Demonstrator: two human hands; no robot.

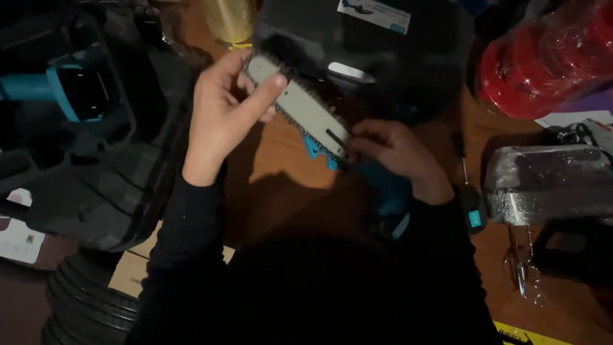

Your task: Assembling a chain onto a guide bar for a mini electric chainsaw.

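Head view: over the wooden counter (281, 153), the left hand (220, 115) pinches the tip of the mini chainsaw's guide bar (300, 108), steadying it; the right hand (396, 153) wraps the blue body (389, 191), fingers closed at the bar's base.

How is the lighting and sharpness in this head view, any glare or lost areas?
Head view: dim overall, sleeves and lower centre lost in shadow; left hand and saw bar lit and fairly sharp; right hand darker; glare on the red plastic wrap.
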